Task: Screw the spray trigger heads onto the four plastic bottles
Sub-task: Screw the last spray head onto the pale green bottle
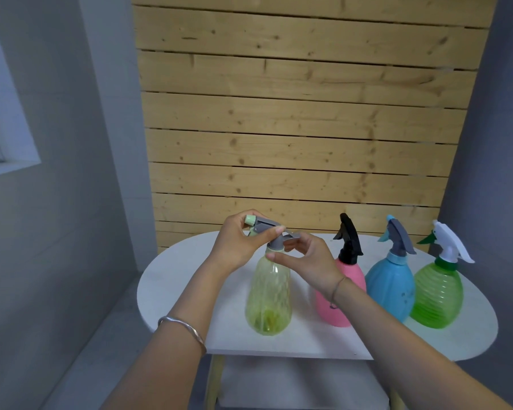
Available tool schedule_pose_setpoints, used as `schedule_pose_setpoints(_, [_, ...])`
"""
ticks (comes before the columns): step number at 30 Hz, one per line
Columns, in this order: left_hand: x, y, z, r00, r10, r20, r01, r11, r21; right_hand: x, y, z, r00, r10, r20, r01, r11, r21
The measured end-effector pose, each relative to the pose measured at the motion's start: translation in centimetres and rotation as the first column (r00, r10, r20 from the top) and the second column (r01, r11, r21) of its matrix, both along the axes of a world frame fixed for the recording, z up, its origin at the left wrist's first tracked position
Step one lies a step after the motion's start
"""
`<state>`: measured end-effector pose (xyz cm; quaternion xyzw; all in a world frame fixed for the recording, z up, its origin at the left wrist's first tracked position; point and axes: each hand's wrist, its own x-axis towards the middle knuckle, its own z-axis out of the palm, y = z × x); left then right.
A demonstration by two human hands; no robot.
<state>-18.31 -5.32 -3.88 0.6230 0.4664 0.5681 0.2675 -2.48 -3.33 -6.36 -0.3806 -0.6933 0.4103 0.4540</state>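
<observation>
A translucent yellow-green bottle (268,294) stands upright on the white table (308,341). Its grey trigger head (271,229) with a pale green nozzle sits on the neck. My left hand (240,244) grips the trigger head from the left. My right hand (308,258) pinches the collar at the neck, thumb in front. To the right stand a pink bottle (350,291) with a black head (350,238), a blue bottle (391,288) with a grey head (399,236), and a green ribbed bottle (437,294) with a white head (450,241).
The table is a small white oval with light wooden legs (215,380) and a lower shelf (293,380). A wooden slat wall (302,113) rises right behind it. Grey walls flank both sides.
</observation>
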Motion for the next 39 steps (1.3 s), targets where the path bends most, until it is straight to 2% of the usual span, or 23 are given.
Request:
schedule_pose_setpoints(3, [0.0, -0.1, 0.1, 1.000, 0.000, -0.007, 0.000, 1.000, -0.011, 0.9, 0.3, 0.7, 0.980, 0.183, 0.079, -0.176, 0.980, -0.091])
schedule_pose_setpoints(5, [0.1, -0.1, 0.1, 1.000, -0.009, -0.004, 0.009, 1.000, -0.010, 1.3, 0.4, 0.7, 0.968, 0.248, 0.038, -0.238, 0.957, -0.165])
schedule_pose_setpoints(8, [-0.1, -0.1, 0.0, 1.000, -0.003, -0.013, 0.003, 1.000, -0.019, 0.3, 0.1, 0.1, 0.995, 0.097, -0.013, -0.097, 0.993, -0.067])
schedule_pose_setpoints(10, [-0.2, -0.1, -0.1, 1.000, -0.003, -0.013, 0.003, 1.000, -0.025, -0.3, 0.0, 0.0, 0.999, 0.033, 0.005, -0.033, 0.999, -0.002])
schedule_pose_setpoints(11, [-0.2, -0.1, -0.1, 1.000, -0.005, -0.017, 0.005, 1.000, -0.024, -0.3, 0.1, 0.2, 0.998, 0.045, 0.042, -0.045, 0.999, 0.005])
schedule_pose_setpoints(13, [-0.1, -0.2, 0.1, 1.000, -0.011, -0.014, 0.011, 1.000, -0.023, 0.3, 0.2, 0.7, 0.979, 0.173, 0.108, -0.167, 0.984, -0.059])
schedule_pose_setpoints(15, [-0.1, -0.2, 0.2, 1.000, -0.020, 0.001, 0.020, 1.000, -0.024, 0.8, 0.2, 0.9, 0.957, 0.278, 0.081, -0.268, 0.956, -0.121])
schedule_pose_setpoints(17, [-0.1, -0.3, 0.2, 1.000, -0.014, -0.004, 0.014, 1.000, -0.028, 0.5, 0.2, 0.6, 0.980, 0.196, 0.044, -0.192, 0.978, -0.083])
schedule_pose_setpoints(19, [-0.1, -0.3, 0.1, 1.000, -0.003, -0.016, 0.003, 1.000, -0.029, -0.6, 0.1, 0.1, 0.997, 0.033, 0.067, -0.034, 0.999, 0.016])
schedule_pose_setpoints(21, [-0.1, -0.3, 0.0, 1.000, 0.000, -0.014, 0.000, 1.000, -0.028, -1.5, -0.1, 0.0, 0.995, -0.044, 0.086, 0.039, 0.998, 0.055])
schedule_pose_setpoints(24, [-0.2, -0.3, 0.1, 1.000, -0.007, -0.016, 0.006, 1.000, -0.031, -0.3, 0.1, 0.4, 0.988, 0.113, 0.101, -0.107, 0.992, -0.066])
schedule_pose_setpoints(26, [-0.1, -0.3, 0.1, 1.000, -0.009, -0.007, 0.009, 0.999, -0.035, 0.6, 0.1, 0.5, 0.977, 0.208, 0.046, -0.201, 0.971, -0.127])
schedule_pose_setpoints(31, [-0.2, -0.1, -0.1, 1.000, 0.004, -0.005, -0.004, 1.000, -0.030, -1.6, -0.5, -0.2, 0.999, -0.042, 0.017, 0.042, 0.999, 0.006])
schedule_pose_setpoints(33, [-0.2, -0.1, 0.0, 1.000, 0.006, -0.012, -0.006, 0.999, -0.036, -1.3, -0.3, -0.3, 1.000, 0.000, 0.029, 0.001, 1.000, -0.017])
schedule_pose_setpoints(36, [-0.2, -0.2, 0.2, 1.000, -0.004, 0.004, 0.004, 0.999, -0.043, 0.3, 0.1, -0.1, 0.984, 0.176, 0.020, -0.173, 0.977, -0.123])
schedule_pose_setpoints(39, [0.2, -0.5, 0.3, 1.000, 0.009, -0.019, -0.010, 0.999, -0.039, 0.6, 0.4, -0.3, 0.989, 0.150, -0.010, -0.150, 0.983, -0.101])
